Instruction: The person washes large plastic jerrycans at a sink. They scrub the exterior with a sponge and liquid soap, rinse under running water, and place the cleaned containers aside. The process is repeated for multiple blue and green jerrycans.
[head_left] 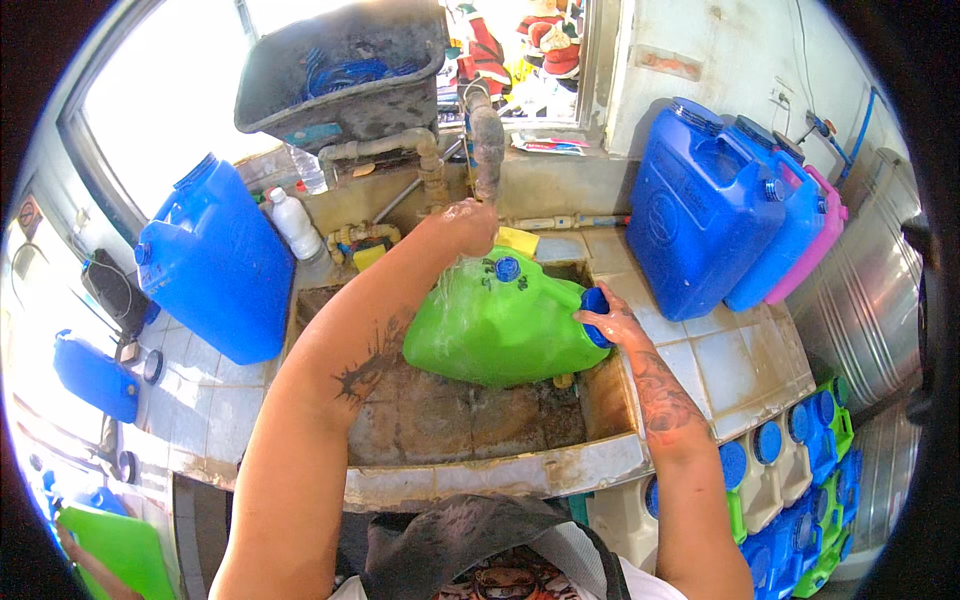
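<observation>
A green water jug [490,325] lies on its side over the tiled sink basin [610,400], with a small blue cap on top and a large blue cap [596,315] at its right end. My right hand [615,322] is closed around that capped end. Wet and sudsy, my left hand [468,226] is closed above the jug's far left side, just below the upright pipe [487,140]. What its fingers hold, if anything, is hidden. Close to that hand, a yellow piece [517,241] rests at the basin's back edge.
Large blue jugs [215,265] [690,215] and a pink one [815,240] flank the sink. A white bottle [295,225] stands at the back left. The grey tub [340,75] sits behind. Several capped jugs [790,480] are stacked below right. Another person's hand [85,560] touches a green jug at lower left.
</observation>
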